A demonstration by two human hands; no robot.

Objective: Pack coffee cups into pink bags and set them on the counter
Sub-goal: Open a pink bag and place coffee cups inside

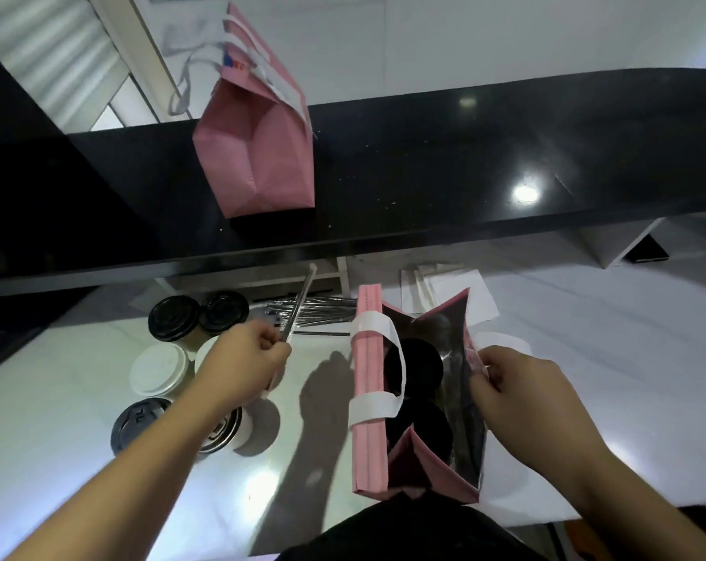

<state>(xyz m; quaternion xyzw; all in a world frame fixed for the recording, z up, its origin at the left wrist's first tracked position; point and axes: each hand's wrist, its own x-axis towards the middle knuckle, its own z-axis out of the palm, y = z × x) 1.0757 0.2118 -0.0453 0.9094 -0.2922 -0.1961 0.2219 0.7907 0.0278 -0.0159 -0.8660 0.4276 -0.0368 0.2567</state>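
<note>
On the black counter, near its left end, one pink bag is already set down, standing up with its top folded over and its white handles lying loose. So one bag looks done.

On the white table below the counter, close to the front edge, a second pink bag is held open. Two dark lids are seen inside it, so two cups seem to be packed already. The right side of this bag is pinched by the right hand. A long thin straw is gripped by the left hand, and more straws are piled at the back edge of the table.

At the left side of the table, more cups are waiting, some with black lids and some with white lids. These are not packed yet. The open bag is probably still to be closed and lifted up onto the counter.
</note>
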